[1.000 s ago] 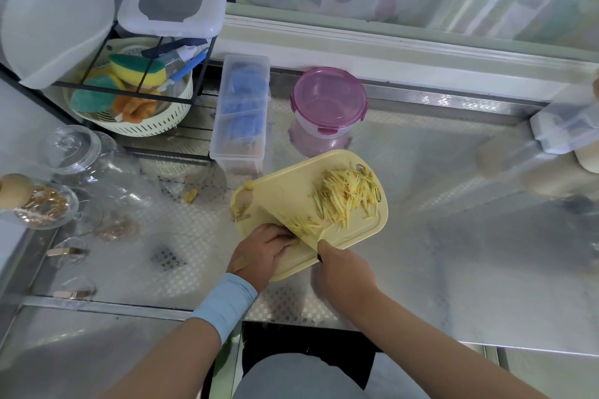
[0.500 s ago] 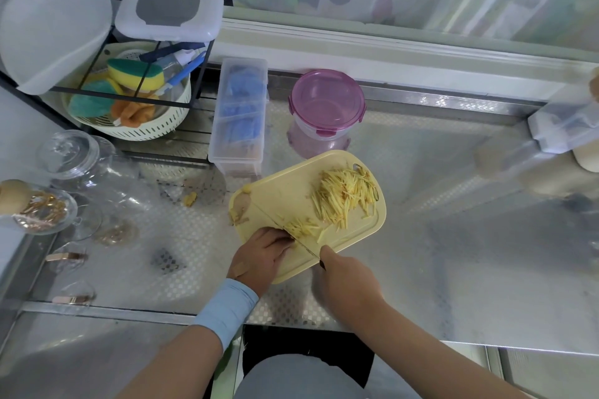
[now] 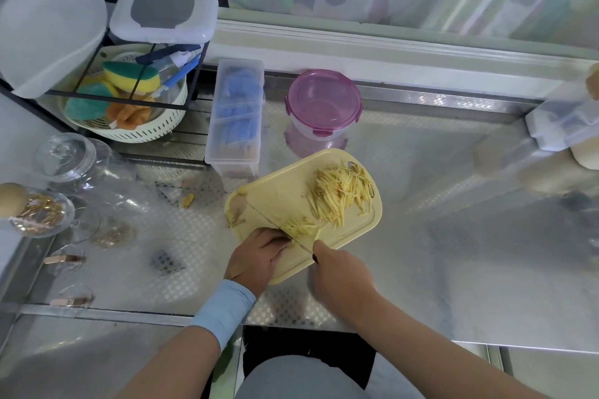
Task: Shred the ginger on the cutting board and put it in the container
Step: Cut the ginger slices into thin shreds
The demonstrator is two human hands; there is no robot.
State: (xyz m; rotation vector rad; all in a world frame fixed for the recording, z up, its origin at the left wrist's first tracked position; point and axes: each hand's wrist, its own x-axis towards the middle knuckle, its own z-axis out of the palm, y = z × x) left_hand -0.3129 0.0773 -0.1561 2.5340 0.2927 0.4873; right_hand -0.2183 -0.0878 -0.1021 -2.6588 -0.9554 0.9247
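A pale yellow cutting board point(image 3: 282, 191) lies tilted on the steel counter. A pile of shredded ginger point(image 3: 340, 194) covers its far right part, and a smaller bunch of ginger strips point(image 3: 298, 226) lies by the blade. My right hand point(image 3: 340, 275) grips the handle of a knife point(image 3: 269, 220) whose thin blade runs diagonally across the board. With curled fingers, my left hand point(image 3: 259, 256) holds down the ginger against the blade at the board's near edge. A round container with a purple lid point(image 3: 324, 104) stands just beyond the board.
A clear box of blue items point(image 3: 235, 116) stands left of the container. A black rack at far left holds a basket with sponges point(image 3: 126, 104). Glass jars point(image 3: 64, 155) sit at the left edge. A ginger scrap point(image 3: 187, 201) lies on the counter; peel bits point(image 3: 235, 207) sit on the board's left end.
The knife has shifted slightly along the small ginger bunch; both hands stay at the board's near edge. The view has edged a little.
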